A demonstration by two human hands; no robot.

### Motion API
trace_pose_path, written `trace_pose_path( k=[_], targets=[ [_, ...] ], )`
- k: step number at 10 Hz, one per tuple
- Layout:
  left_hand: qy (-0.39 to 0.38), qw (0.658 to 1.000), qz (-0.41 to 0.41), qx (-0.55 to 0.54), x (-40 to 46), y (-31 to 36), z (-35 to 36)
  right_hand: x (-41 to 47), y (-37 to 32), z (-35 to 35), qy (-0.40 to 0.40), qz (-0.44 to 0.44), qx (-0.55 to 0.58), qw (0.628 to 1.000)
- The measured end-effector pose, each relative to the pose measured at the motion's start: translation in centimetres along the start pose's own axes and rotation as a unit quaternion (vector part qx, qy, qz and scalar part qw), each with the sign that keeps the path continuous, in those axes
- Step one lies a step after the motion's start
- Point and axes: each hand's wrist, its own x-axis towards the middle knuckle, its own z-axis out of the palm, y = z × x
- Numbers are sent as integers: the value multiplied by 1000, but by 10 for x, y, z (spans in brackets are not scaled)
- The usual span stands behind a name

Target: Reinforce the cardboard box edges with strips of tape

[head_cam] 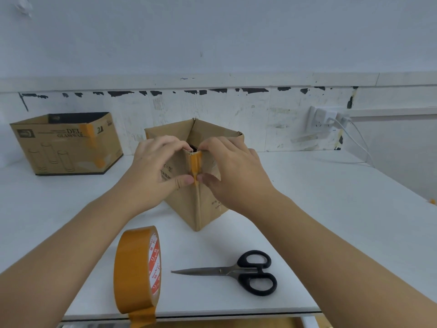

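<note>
White tabletop (331,209) served as the work surface, backed by a scuffed white wall. Nearest the viewer, ahead of the cardboard box (186,197), a roll of orange tape (136,271) stood on edge at the table's front, its loose end hanging over that edge. Just right of the roll, black-handled scissors (236,272) lay flat and closed, blades pointing toward the roll. The box stood open-topped at mid-table, one vertical corner turned toward the viewer. A short tape strip (196,165) ran down the upper part of that corner. The left hand (153,166) gripped the box's left side, fingers curled over the rim, thumb pressing beside the strip. The right hand (229,166) gripped the right side likewise, thumb against the strip's lower end. Behind and well left of the box sat a second, printed carton (68,145) bearing orange tape. A wall socket (324,119) with plugged cables was behind and right.
</note>
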Motion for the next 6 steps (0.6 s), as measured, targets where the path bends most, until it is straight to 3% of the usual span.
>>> trace_pose_path(
  k=[4, 5, 6],
  targets=[
    [-27, 999, 14, 20, -3, 6, -13, -9, 3, -13, -59, -23, 65, 996],
    [-19, 1000, -11, -15, -10, 15, -21, -26, 9, -25, -36, -13, 121, 992],
    [56, 992, -45, -104, -36, 19, -40, -64, 22, -49, 14, 34, 199, 979]
  ],
)
